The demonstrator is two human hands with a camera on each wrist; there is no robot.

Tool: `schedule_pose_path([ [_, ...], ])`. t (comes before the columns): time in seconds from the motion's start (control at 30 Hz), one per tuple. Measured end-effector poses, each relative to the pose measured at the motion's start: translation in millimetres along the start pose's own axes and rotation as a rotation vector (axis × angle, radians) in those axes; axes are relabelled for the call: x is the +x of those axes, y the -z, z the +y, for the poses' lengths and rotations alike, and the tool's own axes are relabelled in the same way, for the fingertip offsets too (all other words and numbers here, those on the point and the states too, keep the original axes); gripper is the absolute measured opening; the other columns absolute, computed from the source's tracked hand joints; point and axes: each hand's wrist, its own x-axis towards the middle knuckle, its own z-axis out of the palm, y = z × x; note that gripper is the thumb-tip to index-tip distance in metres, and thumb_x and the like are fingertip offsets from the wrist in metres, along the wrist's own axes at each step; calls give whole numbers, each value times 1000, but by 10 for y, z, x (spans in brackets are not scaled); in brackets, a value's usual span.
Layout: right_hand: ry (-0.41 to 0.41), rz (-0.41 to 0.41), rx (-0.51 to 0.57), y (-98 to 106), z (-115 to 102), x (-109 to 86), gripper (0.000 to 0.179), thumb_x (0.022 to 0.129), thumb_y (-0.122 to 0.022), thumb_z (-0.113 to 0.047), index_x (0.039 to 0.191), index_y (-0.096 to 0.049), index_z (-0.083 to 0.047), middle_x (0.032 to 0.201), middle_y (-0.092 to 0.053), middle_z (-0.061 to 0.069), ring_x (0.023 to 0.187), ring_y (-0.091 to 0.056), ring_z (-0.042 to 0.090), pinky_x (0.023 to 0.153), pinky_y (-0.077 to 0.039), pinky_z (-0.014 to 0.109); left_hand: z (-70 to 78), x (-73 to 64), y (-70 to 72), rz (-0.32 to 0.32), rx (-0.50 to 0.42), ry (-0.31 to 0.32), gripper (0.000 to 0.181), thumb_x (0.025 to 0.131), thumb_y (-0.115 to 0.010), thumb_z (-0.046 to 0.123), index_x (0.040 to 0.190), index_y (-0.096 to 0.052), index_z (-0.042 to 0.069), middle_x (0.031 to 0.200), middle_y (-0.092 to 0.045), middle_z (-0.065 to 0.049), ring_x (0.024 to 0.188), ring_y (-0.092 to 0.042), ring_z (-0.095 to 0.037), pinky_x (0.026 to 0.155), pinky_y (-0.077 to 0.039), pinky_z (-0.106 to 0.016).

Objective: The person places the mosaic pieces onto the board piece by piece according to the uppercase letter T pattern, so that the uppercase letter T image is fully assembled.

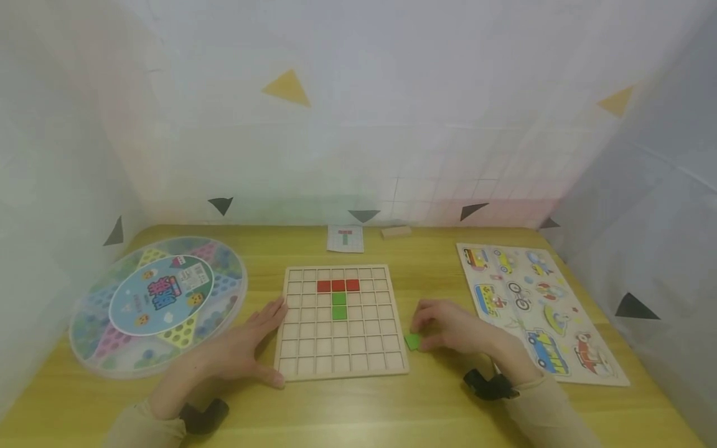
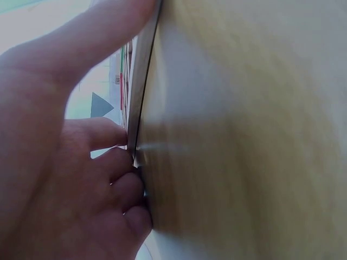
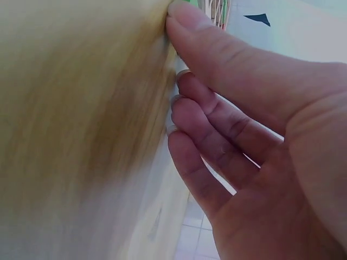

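In the middle of the table lies a square wooden grid board point(image 1: 313, 346). Three red tiles point(image 1: 338, 285) form a row near its far side, with two green tiles point(image 1: 339, 299) running down from the middle one. My left hand point(image 1: 238, 351) rests spread at the board's left edge, thumb and fingertips against the rim. To the right of the board, my right hand point(image 1: 456, 326) pinches a loose green tile point(image 1: 412, 341) low at the tabletop. In the right wrist view, the thumb point(image 3: 203, 40) covers most of that tile, and the other fingers are bent.
Behind the board lie a small pattern card point(image 1: 345, 240) and a wooden block point(image 1: 396, 232). A round, clear game case point(image 1: 159, 295) with a blue label is on the left. A picture puzzle board point(image 1: 506, 282) with vehicles lies on the right. White walls enclose the table.
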Motion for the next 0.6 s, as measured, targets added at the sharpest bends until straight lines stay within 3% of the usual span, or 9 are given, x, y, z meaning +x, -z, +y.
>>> schedule_pose_path([
  [0.23, 41, -3, 8, 42, 18, -22, 15, 83, -80, -23, 96, -74, -21, 100, -63, -9, 94, -59, 6, 91, -53, 32, 11, 5, 6, 2, 3, 1, 127, 68, -81, 64, 161, -13, 12, 169, 4, -10, 150, -7, -48, 120, -14, -64],
  [0.6, 36, 115, 36, 33, 10, -5, 12, 85, -80, -25, 94, -73, -21, 98, -63, -11, 92, -60, 10, 86, -54, 34, 13, 2, 6, -5, -8, 4, 127, 68, -82, 63, 161, -13, 11, 169, 4, -11, 151, -6, -48, 121, -13, -63],
])
